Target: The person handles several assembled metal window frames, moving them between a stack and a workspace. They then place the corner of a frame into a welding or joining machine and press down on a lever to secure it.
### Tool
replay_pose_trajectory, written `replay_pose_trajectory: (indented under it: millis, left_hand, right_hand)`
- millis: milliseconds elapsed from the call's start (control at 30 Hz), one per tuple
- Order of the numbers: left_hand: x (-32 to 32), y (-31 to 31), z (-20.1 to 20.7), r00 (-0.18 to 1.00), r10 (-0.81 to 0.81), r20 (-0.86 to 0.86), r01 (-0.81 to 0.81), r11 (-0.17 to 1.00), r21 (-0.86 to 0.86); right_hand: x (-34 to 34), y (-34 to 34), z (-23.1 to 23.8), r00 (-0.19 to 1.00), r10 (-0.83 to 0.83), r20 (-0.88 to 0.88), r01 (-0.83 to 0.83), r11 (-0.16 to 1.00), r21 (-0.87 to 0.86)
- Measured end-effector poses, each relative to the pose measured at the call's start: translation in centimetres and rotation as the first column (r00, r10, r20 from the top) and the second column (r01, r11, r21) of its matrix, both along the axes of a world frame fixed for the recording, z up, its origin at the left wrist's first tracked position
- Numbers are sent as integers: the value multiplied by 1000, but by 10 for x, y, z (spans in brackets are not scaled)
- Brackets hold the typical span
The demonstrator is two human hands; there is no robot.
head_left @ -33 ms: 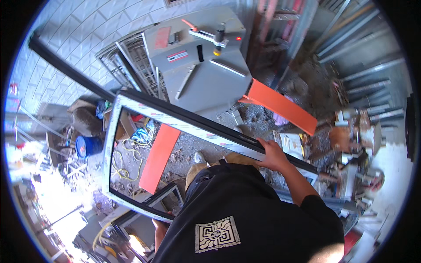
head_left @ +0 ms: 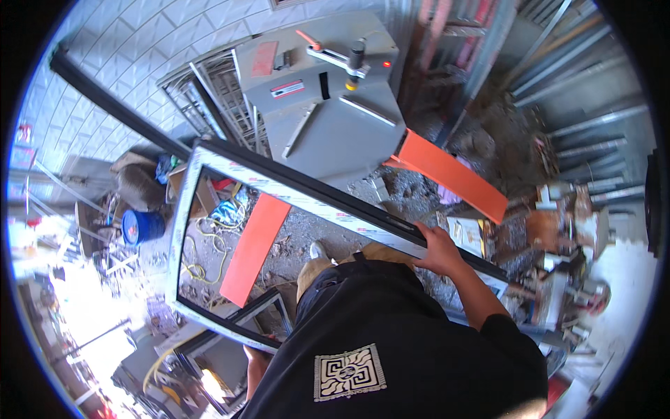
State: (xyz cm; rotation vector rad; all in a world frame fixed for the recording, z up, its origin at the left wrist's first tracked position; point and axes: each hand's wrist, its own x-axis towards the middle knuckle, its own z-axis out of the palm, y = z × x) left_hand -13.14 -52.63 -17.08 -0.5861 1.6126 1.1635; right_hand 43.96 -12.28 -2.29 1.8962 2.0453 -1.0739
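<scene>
A window frame [head_left: 307,202], pale and wrapped in printed film with black outer edges, is held tilted across my front. My right hand [head_left: 441,253] is closed around its upper long bar near the right end, beside a dark slot. On the lower bar is my left hand [head_left: 256,357], its thumb side showing and the other fingers hidden by the frame and my shirt. A dark long strip [head_left: 118,108] runs from the frame's upper left corner toward the tiled wall; I cannot tell whether they are joined.
Ahead stands a grey machine [head_left: 328,150] with a clamp arm [head_left: 338,59] and two orange side plates [head_left: 255,251]. A blue drum [head_left: 142,228] and yellow cord [head_left: 202,272] lie left. Metal profiles [head_left: 593,143] lean at right. More frames [head_left: 209,363] are stacked lower left.
The whole view has shifted slightly. My grip on the window frame looks the same.
</scene>
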Motion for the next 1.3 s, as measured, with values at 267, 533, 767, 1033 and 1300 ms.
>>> replay_pose_trajectory:
  millis: [267,533,767,1033,1300]
  left_hand:
    - [148,97,-28,997,50,51,-42,989,-143]
    - [177,173,-22,1000,-2,25,6,987,-163]
    - [190,182,-10,999,40,15,-37,980,-195]
    - [172,161,-43,989,-35,146,61,982,-180]
    - [114,180,-28,967,-135,214,178,963,-200]
  right_hand:
    - [117,91,-35,996,35,82,-36,999,15]
    - [150,130,-67,991,-23,129,24,1000,-3]
    - [157,137,-91,991,-49,121,51,999,-16]
    - [165,125,-109,984,-117,131,117,993,9]
    - [141,122,-95,983,-185,3,182,970,161]
